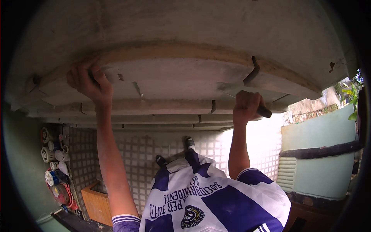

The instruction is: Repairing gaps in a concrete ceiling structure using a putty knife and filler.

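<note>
My left hand [92, 83] has its fingers curled over the tan edge strip [162, 51] of a large pale panelled structure [181, 27]. My right hand [247, 105] is closed round the dark handle [264, 112] of a hand tool. From that fist a thin metal blade [228, 92] points left against the pale surface below the strip. The blade's outline is faint, so I cannot tell its exact kind. A dark bracket-like piece [252, 71] crosses the strip above my right hand.
Several long pale slats [154, 106] run below the strip. At left, containers [48, 154] and a coiled red hose [71, 199] stand near a wooden box [96, 203]. My feet [189, 142] are on a checkered tile floor [135, 154]. A pale green wall [319, 133] stands at right.
</note>
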`<state>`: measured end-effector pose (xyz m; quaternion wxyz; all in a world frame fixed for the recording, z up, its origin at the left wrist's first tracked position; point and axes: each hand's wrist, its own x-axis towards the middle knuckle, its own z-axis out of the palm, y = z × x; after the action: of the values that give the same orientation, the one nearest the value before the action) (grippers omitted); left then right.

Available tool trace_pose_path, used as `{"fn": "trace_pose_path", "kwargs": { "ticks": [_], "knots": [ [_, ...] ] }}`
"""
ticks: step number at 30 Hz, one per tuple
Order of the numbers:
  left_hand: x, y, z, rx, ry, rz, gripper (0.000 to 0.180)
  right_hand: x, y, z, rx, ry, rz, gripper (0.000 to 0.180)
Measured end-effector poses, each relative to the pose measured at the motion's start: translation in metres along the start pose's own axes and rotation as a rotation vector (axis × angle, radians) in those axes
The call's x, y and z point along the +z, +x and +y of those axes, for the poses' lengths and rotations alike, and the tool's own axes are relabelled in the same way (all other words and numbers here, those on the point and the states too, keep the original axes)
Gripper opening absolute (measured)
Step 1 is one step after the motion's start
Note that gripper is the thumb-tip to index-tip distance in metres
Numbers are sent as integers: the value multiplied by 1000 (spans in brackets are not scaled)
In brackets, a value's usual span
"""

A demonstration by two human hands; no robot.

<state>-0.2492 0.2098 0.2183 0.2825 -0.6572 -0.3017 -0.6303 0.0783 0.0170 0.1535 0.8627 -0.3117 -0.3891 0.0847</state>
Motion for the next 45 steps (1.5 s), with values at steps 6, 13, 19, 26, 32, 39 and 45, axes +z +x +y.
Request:
{"fn": "trace_pose_path", "kwargs": {
  "ticks": [6, 13, 19, 26, 32, 39, 45],
  "knots": [
    [1, 1, 1, 10, -11, -5, 28, 0, -4, 15, 80, -20, 12, 41],
    [4, 1, 2, 0, 1, -9, 30, -2, 0, 3, -172, -127, -71, 43],
    [2, -1, 0, -1, 14, 10, 29, -3, 5, -6, -197, -34, -206, 40],
    [0, -2, 1, -19, 8, -23, 28, 2, 1, -9, -221, -88, -172, 38],
    [2, 0, 1, -14, -8, -4, 28, -3, 6, -10, -205, -140, -210, 39],
    [4, -3, -1, -14, 13, 28, 27, -9, 5, 0, -170, -129, -206, 37],
    [4, -2, 4, -39, 44, 33, 26, -16, 0, 17, -60, -91, -160, 37]
  ]
}}
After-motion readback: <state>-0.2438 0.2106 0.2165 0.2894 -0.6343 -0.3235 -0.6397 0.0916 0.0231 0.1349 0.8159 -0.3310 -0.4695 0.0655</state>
